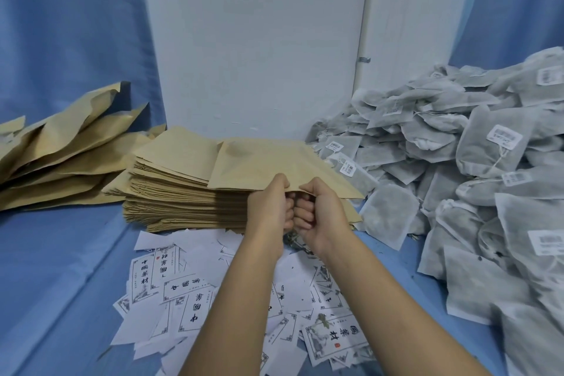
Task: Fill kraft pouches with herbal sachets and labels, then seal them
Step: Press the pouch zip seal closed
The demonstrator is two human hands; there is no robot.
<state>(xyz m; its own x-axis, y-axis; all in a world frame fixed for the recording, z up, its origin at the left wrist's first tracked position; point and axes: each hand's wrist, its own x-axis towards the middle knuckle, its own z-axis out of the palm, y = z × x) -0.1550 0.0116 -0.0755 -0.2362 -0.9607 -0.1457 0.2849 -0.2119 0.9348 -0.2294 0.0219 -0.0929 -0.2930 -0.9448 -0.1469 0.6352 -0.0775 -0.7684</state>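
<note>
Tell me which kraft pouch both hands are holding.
The top pouch, tilted above the flat stack; the left hand and right hand pinch its near edge.

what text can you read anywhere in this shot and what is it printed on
"中国药材": large black characters on the white paper labels; several lie upside down or partly covered.
Small print and red seal on those labels: too small to read.
Barcode stickers on the sachets: blurred, unreadable.
Top kraft pouch and the stack beneath it: no print visible.
</note>
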